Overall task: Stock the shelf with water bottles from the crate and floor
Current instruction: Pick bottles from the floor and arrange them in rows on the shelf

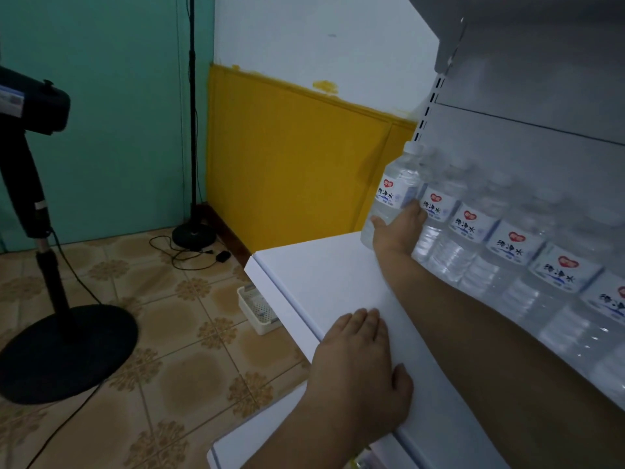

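A row of bottles [514, 245] stands on the shelf [324, 275]. The end bottle [392, 194] stands leftmost. A basket [255, 309] sits on the floor [169, 350] below the shelf edge.

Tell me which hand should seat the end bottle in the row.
Right. The right hand already has its grip on the end bottle, next to the row of bottles. The left hand lies flat on the shelf, away from the bottles.
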Tool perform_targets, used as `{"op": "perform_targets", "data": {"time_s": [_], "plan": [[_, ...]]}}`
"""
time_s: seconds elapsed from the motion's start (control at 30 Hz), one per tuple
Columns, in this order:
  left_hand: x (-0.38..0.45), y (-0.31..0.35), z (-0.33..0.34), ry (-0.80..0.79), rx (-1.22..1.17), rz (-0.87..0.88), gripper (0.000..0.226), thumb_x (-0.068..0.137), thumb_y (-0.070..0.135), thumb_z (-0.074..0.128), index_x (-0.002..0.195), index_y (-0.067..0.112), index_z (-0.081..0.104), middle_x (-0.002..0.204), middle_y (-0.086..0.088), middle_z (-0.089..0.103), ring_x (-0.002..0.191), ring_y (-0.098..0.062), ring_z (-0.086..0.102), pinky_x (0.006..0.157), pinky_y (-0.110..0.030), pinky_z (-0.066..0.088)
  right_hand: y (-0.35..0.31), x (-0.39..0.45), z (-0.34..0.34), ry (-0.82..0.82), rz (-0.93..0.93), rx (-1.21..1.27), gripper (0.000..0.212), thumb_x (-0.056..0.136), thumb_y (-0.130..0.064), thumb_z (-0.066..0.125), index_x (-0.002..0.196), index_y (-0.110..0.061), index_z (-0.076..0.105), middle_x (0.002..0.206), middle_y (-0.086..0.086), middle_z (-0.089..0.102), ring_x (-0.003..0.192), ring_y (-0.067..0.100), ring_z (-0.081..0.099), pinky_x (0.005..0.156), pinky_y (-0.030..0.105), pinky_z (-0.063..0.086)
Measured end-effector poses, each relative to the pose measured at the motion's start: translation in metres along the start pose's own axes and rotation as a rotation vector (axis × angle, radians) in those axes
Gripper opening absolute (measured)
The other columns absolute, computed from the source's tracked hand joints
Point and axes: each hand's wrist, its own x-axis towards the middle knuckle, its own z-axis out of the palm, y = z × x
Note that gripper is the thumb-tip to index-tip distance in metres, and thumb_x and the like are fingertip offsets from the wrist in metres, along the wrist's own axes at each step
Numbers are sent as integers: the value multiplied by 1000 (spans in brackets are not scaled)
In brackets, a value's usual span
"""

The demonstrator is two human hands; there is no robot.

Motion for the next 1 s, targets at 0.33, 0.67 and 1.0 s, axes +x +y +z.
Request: {"op": "perform_targets", "data": {"time_s": [0.33,0.67,1.0], "plan": [[1,0,1,-14,-35,-22,68,96,46,28,152,13,8,160,-4,4,148,-20,3,109,-31,-13,2,-1,-1,-19,-5,-16,85,76,-18,82,143,-3,33,143,19,40,133,35,40,110,42,34],[-23,-4,-19,151,-378,-53,47,91,28,38,132,9,51,136,-8,52,125,-23,47,105,-26,35,-38,-72,-56,-175,79,118,84,83,-23,75,149,-5,25,149,17,28,136,37,33,109,46,35],[-227,-33,-86,559,-449,-385,43,95,11,45,137,21,47,124,18,49,107,17,36,86,5,26,-113,-292,-147,-568,-20,533,41,93,-26,63,132,-19,51,134,-3,54,124,12,50,93,25,41]]}}
